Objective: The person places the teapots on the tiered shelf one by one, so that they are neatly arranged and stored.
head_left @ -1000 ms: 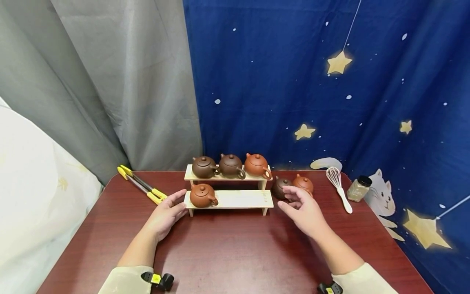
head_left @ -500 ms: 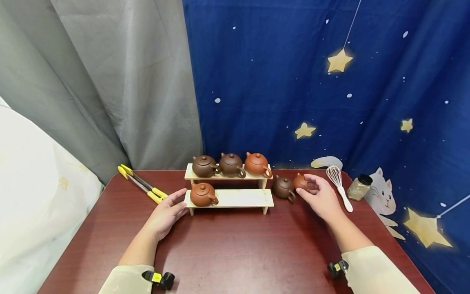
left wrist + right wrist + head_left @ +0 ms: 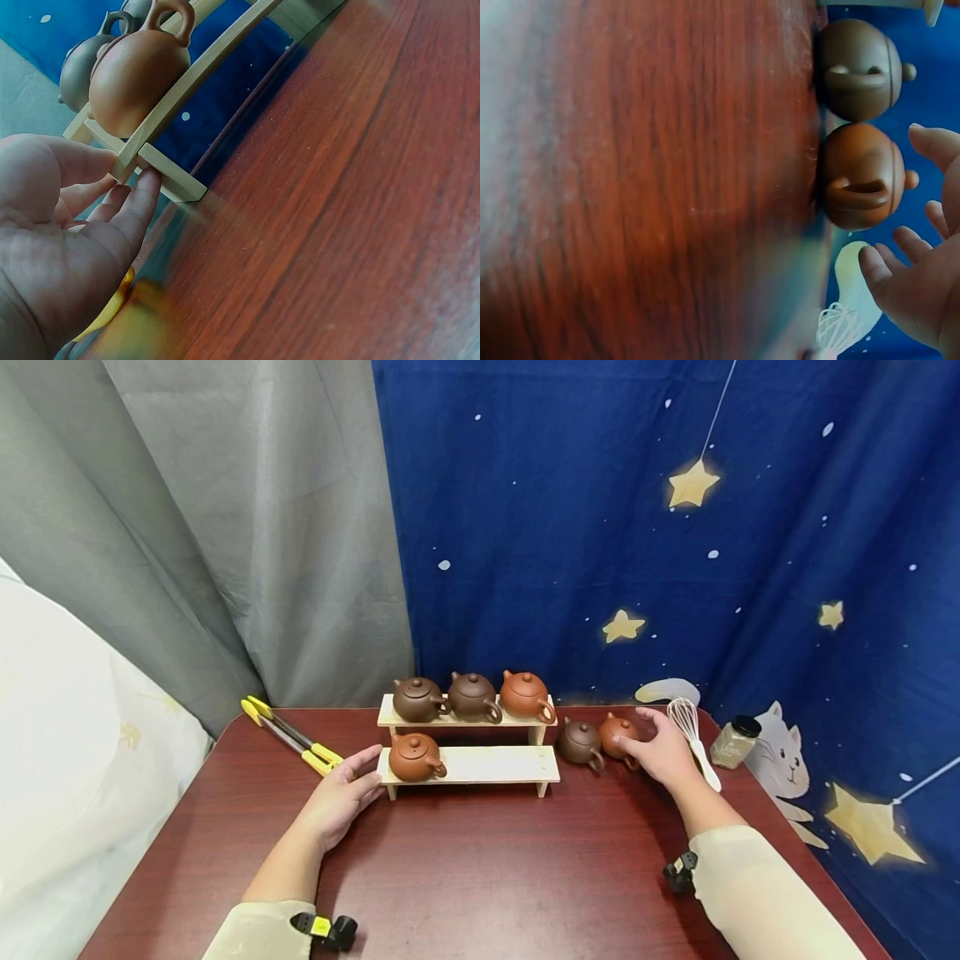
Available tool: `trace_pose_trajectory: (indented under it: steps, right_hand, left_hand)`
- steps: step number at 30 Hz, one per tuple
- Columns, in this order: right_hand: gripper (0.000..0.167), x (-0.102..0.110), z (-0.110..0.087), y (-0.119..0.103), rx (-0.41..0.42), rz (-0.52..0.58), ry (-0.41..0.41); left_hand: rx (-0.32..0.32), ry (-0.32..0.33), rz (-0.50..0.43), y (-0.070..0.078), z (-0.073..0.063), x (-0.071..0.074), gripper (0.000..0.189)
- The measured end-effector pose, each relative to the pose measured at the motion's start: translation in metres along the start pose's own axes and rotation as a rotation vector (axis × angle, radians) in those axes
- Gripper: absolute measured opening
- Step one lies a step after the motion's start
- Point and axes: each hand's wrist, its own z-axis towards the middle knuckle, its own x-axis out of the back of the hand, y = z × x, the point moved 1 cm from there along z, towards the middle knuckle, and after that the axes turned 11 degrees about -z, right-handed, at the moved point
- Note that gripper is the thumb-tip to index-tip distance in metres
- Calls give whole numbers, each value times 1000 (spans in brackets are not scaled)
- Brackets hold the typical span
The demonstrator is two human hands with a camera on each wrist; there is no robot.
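Note:
My left hand point(image 3: 341, 797) pinches the left end of the light wooden two-tier stand point(image 3: 491, 766), thumb on the board and fingertips at the leg. A reddish-brown teapot point(image 3: 139, 82) sits on that lower tier, close to the thumb. On the upper tier stand two dark brown teapots and an orange-brown teapot point(image 3: 523, 696). My right hand point(image 3: 922, 277) is open, fingers spread, beside another orange-brown teapot point(image 3: 859, 176) on the table. In the head view the thumb overlaps that pot; in the right wrist view a gap shows. A dark brown teapot point(image 3: 580, 743) stands to its left.
Yellow-handled tongs point(image 3: 292, 739) lie left of the stand on the red-brown table point(image 3: 480, 860). A white-handled whisk point(image 3: 697, 747) lies just beyond my right hand, with a black-lidded jar point(image 3: 735, 743) farther right. Curtains point(image 3: 540, 527) hang along the back edge.
My right hand has moved right, past the dark teapot to the orange-brown one, then a little farther, uncovering more of that pot. The left hand stays at the stand.

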Motion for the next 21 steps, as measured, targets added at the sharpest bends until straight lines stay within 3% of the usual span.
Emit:
trace_pose_trajectory:
  steps: [9,21]
  right_hand:
    - [90,-18,5,4,-118,128,-115]
    - [88,-23,6,6,-153,100,-101]
  left_hand:
    - [3,9,5,0,0,1,65]
    - [1,8,-5,1,0,0,65]
